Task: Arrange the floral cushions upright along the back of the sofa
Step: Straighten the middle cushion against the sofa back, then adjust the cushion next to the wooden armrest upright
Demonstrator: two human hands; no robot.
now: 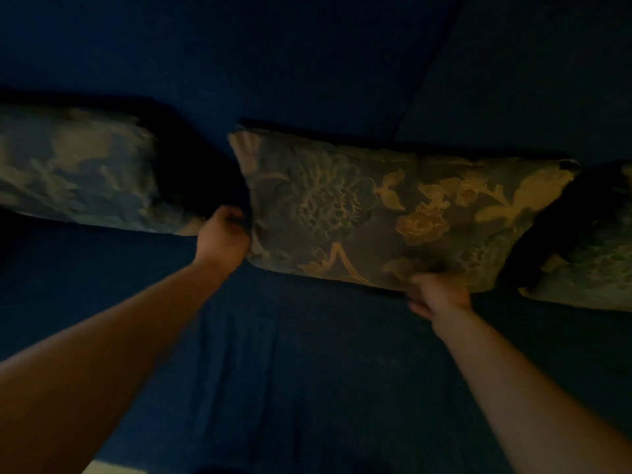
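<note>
Three floral cushions show in your head view, lined up along the dark blue sofa (pixel 307 371) back, and you're working the middle cushion (pixel 393 213). It stands on its long edge, leaning on the backrest, with the left cushion (pixel 75 169) a gap away and the right cushion (pixel 595 254) just beside it, maybe overlapping its corner. Honestly it's dim, so details are fuzzy.

For this bit, I'd nudge the bottom edge back until the face sits flat against the backrest, then even out the gaps on both sides.

Your left hand (pixel 224 234) is curled around the cushion's near-left edge, fingers wrapped behind it. Your right hand (pixel 437 295) pinches the bottom edge, thumb under, fingers on the front fabric. Both arms reach forward, nearly straight.
</note>
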